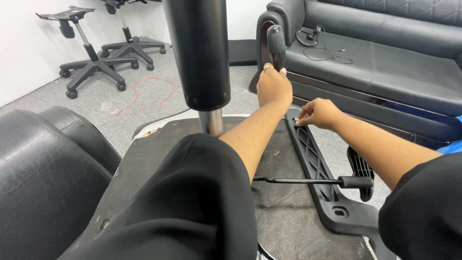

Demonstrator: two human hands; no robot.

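The left hand (pixel 273 86), fingers wrapped around the black ribbed screwdriver handle (pixel 276 45) at twelve o'clock, should stay plumb while the right hand (pixel 317 114), fingers pinched narrow, steadies the black latticed plastic armrest bracket (pixel 313 159) at three o'clock on the upturned fabric-covered seat underside (pixel 279 212).

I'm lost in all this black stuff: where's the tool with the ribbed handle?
The tool stands upright at top centre, gripped by the left hand, just left of the black sofa.

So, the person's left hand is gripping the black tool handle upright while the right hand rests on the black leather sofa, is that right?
Not quite: the head view shows the right hand pinching at the top end of the black ribbed plastic armrest bracket, not on the black leather sofa. The left hand does grip the black tool handle upright.
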